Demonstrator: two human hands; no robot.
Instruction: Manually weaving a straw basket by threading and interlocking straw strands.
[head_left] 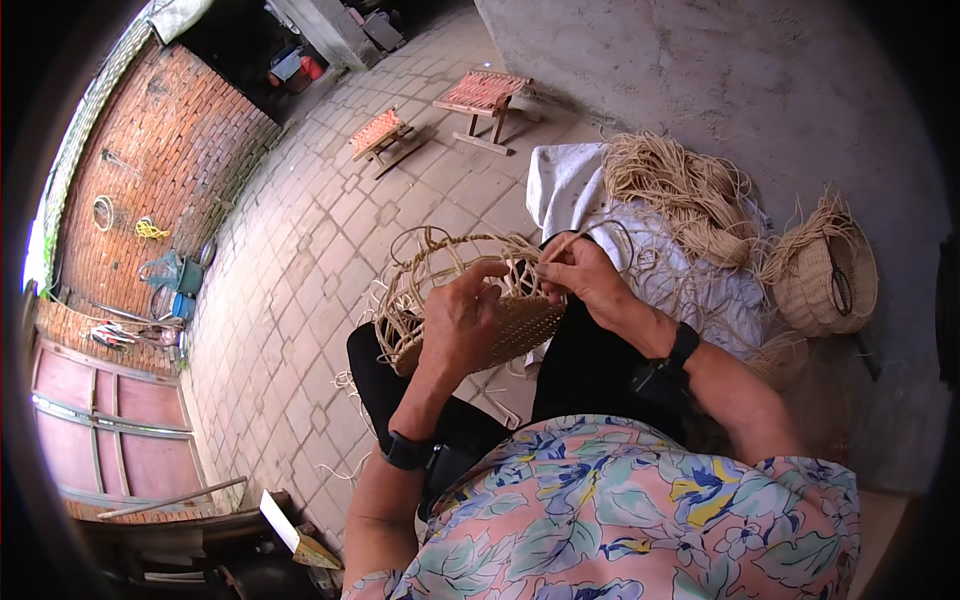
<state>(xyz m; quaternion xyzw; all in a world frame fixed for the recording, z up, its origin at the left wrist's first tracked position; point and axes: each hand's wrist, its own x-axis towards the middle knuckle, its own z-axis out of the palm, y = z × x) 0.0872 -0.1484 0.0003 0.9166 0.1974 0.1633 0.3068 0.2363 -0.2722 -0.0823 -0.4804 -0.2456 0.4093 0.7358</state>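
Observation:
A half-woven basket (528, 326) of tan cord rests on my lap, tilted, its closely woven part toward me. Loose loops and cord ends stick out along its far and left sides. My left hand (462, 315) is closed at the basket's near side, fingers bent inward over the weave. At the basket's right rim, my right hand (592, 283) pinches a thin strand (566, 244) between thumb and fingers. The fingertips of both hands are partly hidden by the cords and by the hands themselves.
To my right, a big bundle of tan cord (680, 190) lies on a white cloth (566, 180). Beside it stands a round woven basket (825, 285). Two low stools (485, 93) with reddish woven seats stand ahead on the paving, near a grey wall (720, 75).

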